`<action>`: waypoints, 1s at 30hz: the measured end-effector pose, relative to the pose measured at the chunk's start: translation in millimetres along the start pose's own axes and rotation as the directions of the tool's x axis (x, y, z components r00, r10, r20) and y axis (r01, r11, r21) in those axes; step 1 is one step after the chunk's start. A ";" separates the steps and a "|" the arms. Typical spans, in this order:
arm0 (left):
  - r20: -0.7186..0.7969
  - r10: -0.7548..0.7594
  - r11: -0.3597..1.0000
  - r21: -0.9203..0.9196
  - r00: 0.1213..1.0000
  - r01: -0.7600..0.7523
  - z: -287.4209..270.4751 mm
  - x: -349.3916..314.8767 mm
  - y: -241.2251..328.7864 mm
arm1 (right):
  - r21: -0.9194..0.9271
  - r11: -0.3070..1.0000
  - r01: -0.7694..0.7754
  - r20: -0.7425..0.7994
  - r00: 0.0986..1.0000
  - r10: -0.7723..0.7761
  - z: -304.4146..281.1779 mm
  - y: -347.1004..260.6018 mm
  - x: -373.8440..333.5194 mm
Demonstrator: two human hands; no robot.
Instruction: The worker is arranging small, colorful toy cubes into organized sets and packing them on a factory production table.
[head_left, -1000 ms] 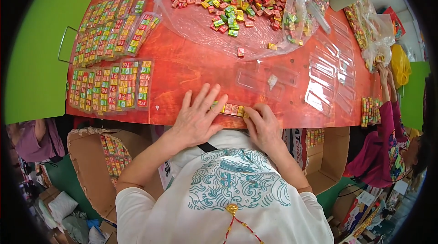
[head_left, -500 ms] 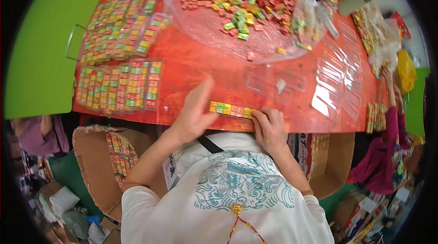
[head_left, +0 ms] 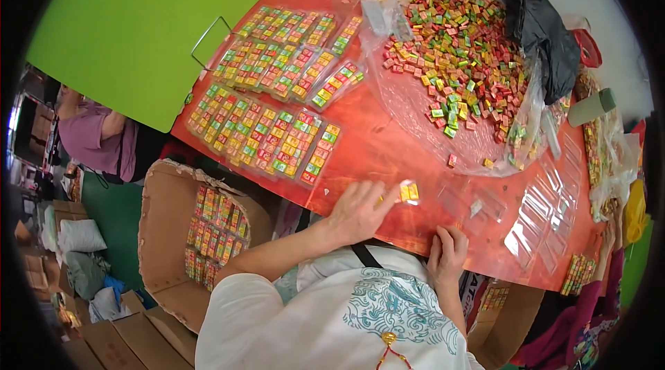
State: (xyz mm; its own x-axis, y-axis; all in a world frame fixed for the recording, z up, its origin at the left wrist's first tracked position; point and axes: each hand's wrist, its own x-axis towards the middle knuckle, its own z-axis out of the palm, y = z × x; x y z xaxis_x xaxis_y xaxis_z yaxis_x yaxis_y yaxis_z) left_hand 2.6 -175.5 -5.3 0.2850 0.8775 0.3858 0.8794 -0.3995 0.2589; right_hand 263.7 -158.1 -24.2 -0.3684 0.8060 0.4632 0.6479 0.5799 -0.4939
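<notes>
Over a clear plastic strip of small wrapped candies (head_left: 409, 192) lies my left hand (head_left: 361, 212), its fingers and thumb closed around the near part. Yellow candies show at the strip's far end; the hand hides the rest. At the table's front edge, to the right of the strip, my right hand (head_left: 447, 251) rests with curled fingers and nothing visible in them. Clear empty plastic trays (head_left: 473, 202) lie beyond it. On the left side of the table, filled candy trays (head_left: 267, 131) lie side by side in rows.
Loose wrapped candies (head_left: 460, 51) are heaped on a plastic sheet at the back. More clear trays (head_left: 544, 214) lie at the right. Cardboard boxes (head_left: 163, 231) with filled trays stand below the table edge. A green board (head_left: 138, 24) borders the left. Other people sit at both sides.
The view has turned and shifted leftward. My left hand has come down onto the candy strip. My right hand has let go of the strip's end and now rests apart from it.
</notes>
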 end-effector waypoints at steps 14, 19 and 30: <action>-0.310 -0.346 0.866 0.258 0.886 0.428 -39.6 -7.1 -58.1 | -0.036 0.999 0.033 0.057 0.998 -0.031 -1.9 1.9 6.2; -0.215 -0.423 0.759 0.447 0.880 0.474 -34.4 -3.1 -55.3 | -0.046 0.999 0.009 0.062 0.998 -0.006 -6.7 -1.3 6.4; -0.139 -0.284 0.875 0.368 0.949 0.316 -21.4 28.3 -32.6 | 0.073 0.997 -0.006 0.019 1.000 0.004 -14.8 7.7 12.7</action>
State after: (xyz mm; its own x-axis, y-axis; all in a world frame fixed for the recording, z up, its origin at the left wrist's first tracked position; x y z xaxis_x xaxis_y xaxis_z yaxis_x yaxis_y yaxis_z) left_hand -26.1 -143.3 16.1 -0.0324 0.9092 0.4152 0.9994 0.0254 0.0224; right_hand 273.9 -145.2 -11.2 -0.3783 0.8107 0.4468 0.5998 0.5823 -0.5488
